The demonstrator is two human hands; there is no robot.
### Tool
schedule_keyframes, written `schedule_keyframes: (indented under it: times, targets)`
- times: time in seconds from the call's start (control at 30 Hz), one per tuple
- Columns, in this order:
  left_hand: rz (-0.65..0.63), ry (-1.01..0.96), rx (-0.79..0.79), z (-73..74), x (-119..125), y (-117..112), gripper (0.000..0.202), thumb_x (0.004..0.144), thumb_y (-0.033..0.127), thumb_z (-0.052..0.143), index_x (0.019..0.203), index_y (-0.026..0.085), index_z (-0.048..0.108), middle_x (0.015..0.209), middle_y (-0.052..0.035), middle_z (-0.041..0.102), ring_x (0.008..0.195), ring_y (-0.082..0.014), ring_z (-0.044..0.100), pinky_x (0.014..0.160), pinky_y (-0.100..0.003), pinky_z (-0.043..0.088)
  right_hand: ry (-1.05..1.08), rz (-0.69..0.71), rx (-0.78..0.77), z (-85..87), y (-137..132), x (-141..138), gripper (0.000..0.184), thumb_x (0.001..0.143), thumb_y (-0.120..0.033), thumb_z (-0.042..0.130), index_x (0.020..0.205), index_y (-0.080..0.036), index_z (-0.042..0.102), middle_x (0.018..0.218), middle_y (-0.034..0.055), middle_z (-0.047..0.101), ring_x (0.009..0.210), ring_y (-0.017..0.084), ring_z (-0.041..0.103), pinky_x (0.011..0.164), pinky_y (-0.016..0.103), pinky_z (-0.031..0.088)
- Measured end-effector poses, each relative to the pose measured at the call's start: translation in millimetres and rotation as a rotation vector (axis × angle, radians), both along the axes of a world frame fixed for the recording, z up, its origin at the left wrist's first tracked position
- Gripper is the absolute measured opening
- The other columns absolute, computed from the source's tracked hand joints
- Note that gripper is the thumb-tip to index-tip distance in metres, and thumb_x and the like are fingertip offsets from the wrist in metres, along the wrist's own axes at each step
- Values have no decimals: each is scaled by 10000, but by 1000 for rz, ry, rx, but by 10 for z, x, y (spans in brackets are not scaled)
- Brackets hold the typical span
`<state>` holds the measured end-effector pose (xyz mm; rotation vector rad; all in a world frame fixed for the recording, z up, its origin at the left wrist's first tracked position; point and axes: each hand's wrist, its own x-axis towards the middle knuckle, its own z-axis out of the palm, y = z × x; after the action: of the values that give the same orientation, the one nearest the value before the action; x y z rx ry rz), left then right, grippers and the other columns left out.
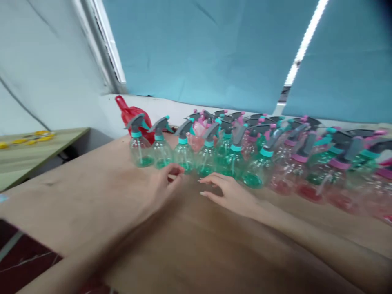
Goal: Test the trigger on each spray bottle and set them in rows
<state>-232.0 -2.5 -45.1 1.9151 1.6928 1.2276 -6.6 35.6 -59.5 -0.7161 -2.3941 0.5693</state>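
Observation:
Several clear spray bottles with grey triggers stand packed together along the far side of a wooden table (pixel 190 245). The green ones (pixel 183 153) with teal collars fill the left. The pink ones (pixel 294 171) fill the right. My left hand (pixel 162 183) lies on the table just in front of the green row, its fingers curled so that thumb and fingertips nearly meet close to a bottle's base. Nothing shows in it. My right hand (pixel 226 190) rests beside it with its fingers stretched out flat, the tips close to the green bottles and holding nothing.
A red plastic bag (pixel 134 114) sits behind the leftmost bottles by the wall. A second table (pixel 27 151) with small yellow parts stands at the left, across a gap. Blue blinds (pixel 208 49) cover the window behind the bottles.

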Motion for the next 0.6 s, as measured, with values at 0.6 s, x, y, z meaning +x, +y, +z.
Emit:
schedule_keyframes:
  times: [0.6]
  targets:
    - [444,-66,188,42,-1316,880,329,915,311,581,1205,158,551,1206,-97,590,1012,-233,619,840,-440,540,8,158,-55,-123,-78,-835,267,892,-232,581,1158,-253,603,1123,42,664,1021,199,625,863,369,517]
